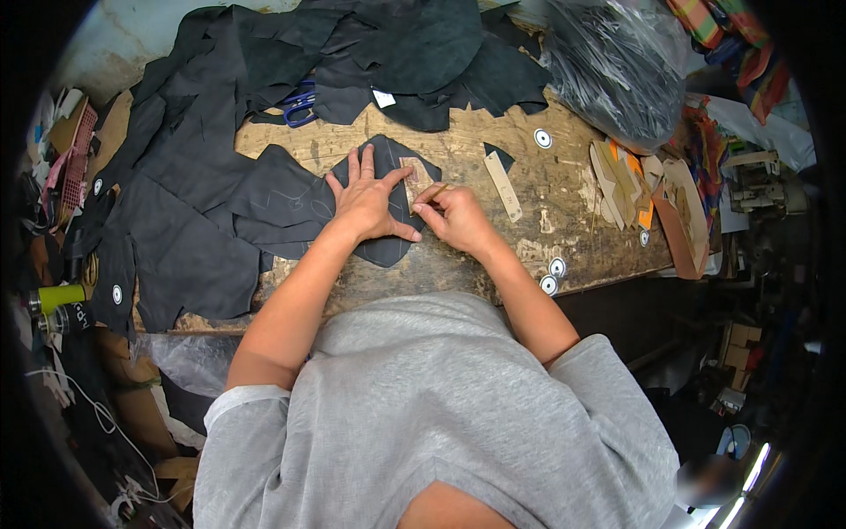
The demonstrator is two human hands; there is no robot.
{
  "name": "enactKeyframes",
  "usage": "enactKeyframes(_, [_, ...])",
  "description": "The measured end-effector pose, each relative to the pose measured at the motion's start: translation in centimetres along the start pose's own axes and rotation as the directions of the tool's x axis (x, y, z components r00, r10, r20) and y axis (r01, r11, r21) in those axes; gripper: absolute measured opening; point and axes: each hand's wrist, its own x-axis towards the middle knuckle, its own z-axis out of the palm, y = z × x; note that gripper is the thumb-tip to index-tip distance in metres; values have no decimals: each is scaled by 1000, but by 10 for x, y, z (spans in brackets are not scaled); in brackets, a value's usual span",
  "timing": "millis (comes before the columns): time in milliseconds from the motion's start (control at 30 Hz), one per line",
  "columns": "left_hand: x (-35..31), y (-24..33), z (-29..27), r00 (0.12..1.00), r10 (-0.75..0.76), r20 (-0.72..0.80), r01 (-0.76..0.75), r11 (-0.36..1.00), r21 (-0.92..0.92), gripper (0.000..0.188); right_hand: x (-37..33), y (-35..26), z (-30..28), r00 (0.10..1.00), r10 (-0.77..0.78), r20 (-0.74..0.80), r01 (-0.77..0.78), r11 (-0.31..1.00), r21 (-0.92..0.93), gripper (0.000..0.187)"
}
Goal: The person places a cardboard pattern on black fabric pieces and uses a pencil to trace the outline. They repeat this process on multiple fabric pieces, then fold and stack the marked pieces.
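Observation:
My left hand [366,204] lies flat with its fingers spread on a black leather piece [381,254], pressing it to the worn wooden table. Under its index finger and beside it is a small tan flat template [409,175]. Pinched in my right hand [460,220] is a slim pen-like tool [438,191], its tip at the template's right edge; its exact kind is too small to make out. More black leather [278,189] with pale drawn lines continues to the left.
A pale strip template [503,187] lies to the right, touching a black scrap [500,154]. Dark leather sheets [414,44] cover the back and left. Blue-handled scissors [301,106] rest among them. A filled plastic bag [617,75] and card patterns [614,185] stand at right.

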Motion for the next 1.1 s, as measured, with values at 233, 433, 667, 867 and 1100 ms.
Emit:
enactKeyframes(233, [7, -12, 21, 973, 60, -225, -77, 995, -68, 74, 27, 6, 8, 973, -178, -144, 165, 981, -102, 7])
enactKeyframes(433, [6, -16, 26, 959, 74, -275, -82, 996, -19, 64, 63, 17, 14, 952, -216, -216, 190, 973, -133, 7])
enactKeyframes(667, [0, -12, 18, 948, 200, -247, -164, 973, 160, 56, 63, 19, 22, 938, -169, -304, 137, 983, -123, 8])
enactKeyframes(867, [1, -11, 16, 960, 144, -239, -135, 989, 56, 51, 67, 17, 27, 915, -182, -359, 137, 979, -149, 9])
enactKeyframes(1100, [1, -10, 19, 963, 46, -266, -67, 995, -70, 53, 50, 14, 10, 914, -148, -378, 46, 963, -265, 8])
